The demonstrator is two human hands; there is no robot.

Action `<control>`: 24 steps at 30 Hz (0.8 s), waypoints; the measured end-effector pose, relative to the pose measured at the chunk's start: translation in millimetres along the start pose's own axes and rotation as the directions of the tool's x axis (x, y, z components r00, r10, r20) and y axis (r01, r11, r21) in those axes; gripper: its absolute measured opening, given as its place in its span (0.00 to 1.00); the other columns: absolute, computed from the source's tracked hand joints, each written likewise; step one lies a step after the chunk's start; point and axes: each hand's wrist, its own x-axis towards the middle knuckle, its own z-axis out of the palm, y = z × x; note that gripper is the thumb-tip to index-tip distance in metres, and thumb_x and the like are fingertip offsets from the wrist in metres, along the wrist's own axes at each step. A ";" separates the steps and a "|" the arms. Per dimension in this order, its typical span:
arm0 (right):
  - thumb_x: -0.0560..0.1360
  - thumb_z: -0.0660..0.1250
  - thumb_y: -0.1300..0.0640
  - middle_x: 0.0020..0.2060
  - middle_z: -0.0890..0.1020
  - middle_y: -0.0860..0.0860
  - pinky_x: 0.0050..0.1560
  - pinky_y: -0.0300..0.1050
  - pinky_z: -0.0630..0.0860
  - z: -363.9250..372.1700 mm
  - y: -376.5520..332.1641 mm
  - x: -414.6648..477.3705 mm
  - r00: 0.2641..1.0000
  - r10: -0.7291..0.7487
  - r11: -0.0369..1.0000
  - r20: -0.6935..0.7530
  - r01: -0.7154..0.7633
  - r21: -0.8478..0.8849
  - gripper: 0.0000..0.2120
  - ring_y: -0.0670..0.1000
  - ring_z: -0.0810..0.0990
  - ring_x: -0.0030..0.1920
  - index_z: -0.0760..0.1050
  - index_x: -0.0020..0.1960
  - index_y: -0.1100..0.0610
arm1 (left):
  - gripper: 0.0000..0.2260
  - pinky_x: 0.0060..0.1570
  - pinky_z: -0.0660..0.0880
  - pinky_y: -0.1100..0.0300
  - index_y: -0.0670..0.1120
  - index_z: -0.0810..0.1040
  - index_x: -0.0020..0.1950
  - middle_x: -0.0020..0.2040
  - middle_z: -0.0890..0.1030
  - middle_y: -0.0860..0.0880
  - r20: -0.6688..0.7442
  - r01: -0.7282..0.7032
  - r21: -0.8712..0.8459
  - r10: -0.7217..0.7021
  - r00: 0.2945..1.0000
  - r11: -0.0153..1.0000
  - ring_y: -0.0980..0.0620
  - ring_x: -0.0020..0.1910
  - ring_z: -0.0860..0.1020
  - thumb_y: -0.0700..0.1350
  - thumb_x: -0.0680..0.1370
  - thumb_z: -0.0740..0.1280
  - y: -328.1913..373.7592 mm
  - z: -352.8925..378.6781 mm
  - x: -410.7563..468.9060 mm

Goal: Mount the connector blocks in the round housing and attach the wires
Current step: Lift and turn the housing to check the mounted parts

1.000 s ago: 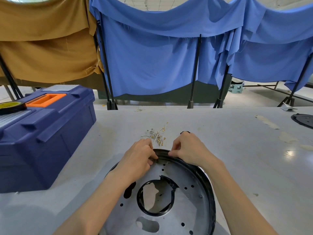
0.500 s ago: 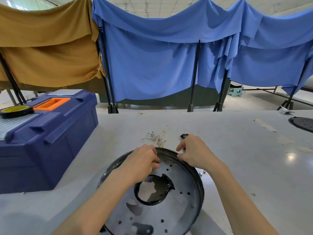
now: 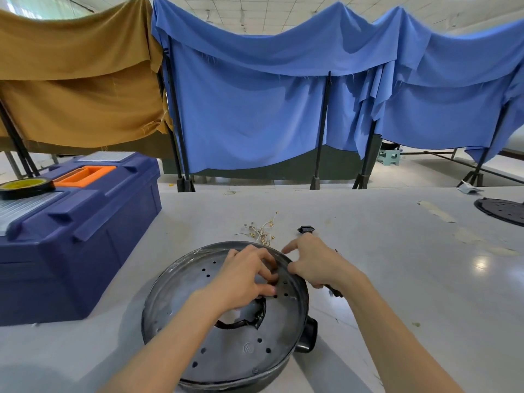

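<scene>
The round housing (image 3: pixel 198 321) is a dark metal pan with small holes and a central cut-out, lying on the white table. My left hand (image 3: pixel 243 279) rests inside it near the far right rim, fingers curled on the perforated plate. My right hand (image 3: pixel 314 265) grips the rim from outside, next to the left hand. A black connector block (image 3: pixel 306 229) lies on the table just beyond my right hand. A bunch of thin wires with gold terminals (image 3: pixel 262 229) lies behind the housing. A black block (image 3: pixel 307 336) sticks out of the housing's right side.
A blue toolbox (image 3: pixel 79 236) with an orange handle stands at the left, a yellow tape roll (image 3: pixel 27 185) on its lid. Another black round part (image 3: pixel 502 209) lies at the far right. Blue and tan cloths hang behind the table.
The housing has turned and shifted left under my hands, bringing a black side block into view. My left hand moved further inside; my right hand slid back along the rim.
</scene>
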 end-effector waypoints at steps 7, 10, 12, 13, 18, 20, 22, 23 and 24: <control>0.72 0.56 0.68 0.28 0.80 0.68 0.22 0.36 0.60 -0.6 -5.8 -13.6 0.987 0.071 0.962 0.142 -0.106 0.253 0.24 0.50 0.61 0.18 0.64 0.67 0.70 | 0.08 0.53 0.55 0.58 0.56 0.83 0.52 0.59 0.75 0.60 -0.003 0.003 0.068 -0.003 1.000 0.998 0.56 0.60 0.65 0.47 0.74 0.72 7.7 -2.0 3.0; 0.77 0.60 0.61 0.31 0.84 0.61 0.21 0.35 0.61 -5.3 -1.1 -15.2 0.988 0.056 0.955 0.145 -0.096 0.282 0.20 0.49 0.59 0.18 0.66 0.67 0.69 | 0.07 0.54 0.57 0.56 0.53 0.84 0.51 0.57 0.78 0.58 -0.048 0.000 0.025 0.001 0.999 1.000 0.54 0.60 0.68 0.44 0.75 0.71 10.0 2.4 0.9; 0.78 0.62 0.59 0.20 0.77 0.49 0.21 0.36 0.61 -5.1 2.3 -12.8 0.995 0.048 0.963 0.085 -0.068 0.259 0.25 0.48 0.60 0.18 0.62 0.73 0.61 | 0.06 0.58 0.59 0.55 0.51 0.84 0.51 0.58 0.77 0.57 -0.050 0.006 0.014 -0.005 0.999 1.000 0.54 0.60 0.69 0.45 0.74 0.72 9.7 5.1 -2.0; 0.78 0.61 0.61 0.17 0.71 0.47 0.21 0.37 0.61 -3.8 2.8 -11.3 0.997 0.053 0.962 0.061 -0.068 0.266 0.28 0.48 0.61 0.18 0.59 0.76 0.58 | 0.06 0.59 0.60 0.55 0.50 0.84 0.51 0.59 0.77 0.57 -0.050 0.010 0.002 -0.010 0.999 1.000 0.54 0.59 0.69 0.46 0.74 0.72 9.4 5.9 -3.3; 0.78 0.58 0.62 0.23 0.78 0.55 0.20 0.37 0.61 -2.1 2.1 -11.4 0.991 0.067 0.934 0.118 -0.104 0.343 0.21 0.47 0.60 0.18 0.65 0.71 0.62 | 0.07 0.59 0.62 0.55 0.50 0.85 0.51 0.58 0.79 0.56 -0.040 0.000 0.024 0.001 0.999 1.000 0.52 0.59 0.70 0.45 0.74 0.72 11.0 4.6 -6.5; 0.79 0.61 0.59 0.30 0.84 0.58 0.21 0.37 0.60 -14.1 10.3 -15.9 0.992 0.053 0.956 0.114 -0.083 0.280 0.13 0.48 0.58 0.19 0.74 0.59 0.66 | 0.09 0.62 0.63 0.54 0.50 0.85 0.52 0.58 0.80 0.56 -0.063 0.006 -0.016 -0.007 0.998 1.000 0.54 0.60 0.71 0.43 0.74 0.72 11.5 7.1 -9.0; 0.76 0.67 0.62 0.29 0.84 0.55 0.21 0.36 0.60 -28.7 24.6 -17.7 0.995 0.077 0.984 0.057 -0.085 0.158 0.06 0.48 0.59 0.18 0.79 0.50 0.63 | 0.10 0.64 0.65 0.52 0.49 0.85 0.52 0.57 0.82 0.54 -0.098 0.018 -0.089 -0.027 0.995 0.996 0.54 0.60 0.72 0.39 0.73 0.72 11.7 10.2 -12.1; 0.74 0.69 0.64 0.27 0.82 0.54 0.20 0.35 0.59 -33.7 31.7 -18.1 0.995 0.095 0.991 0.030 -0.098 0.091 0.03 0.48 0.59 0.18 0.81 0.47 0.62 | 0.10 0.63 0.66 0.52 0.48 0.85 0.52 0.56 0.82 0.54 -0.108 0.022 -0.110 -0.034 0.994 0.994 0.54 0.60 0.72 0.38 0.73 0.72 12.2 11.1 -13.0; 0.72 0.71 0.67 0.25 0.79 0.53 0.20 0.35 0.59 -36.1 37.6 -17.8 0.993 0.121 0.992 0.008 -0.121 0.029 0.03 0.48 0.60 0.17 0.81 0.45 0.61 | 0.09 0.63 0.67 0.51 0.48 0.85 0.51 0.55 0.82 0.54 -0.111 0.025 -0.105 -0.036 0.993 0.994 0.54 0.60 0.72 0.38 0.73 0.72 12.6 11.7 -13.4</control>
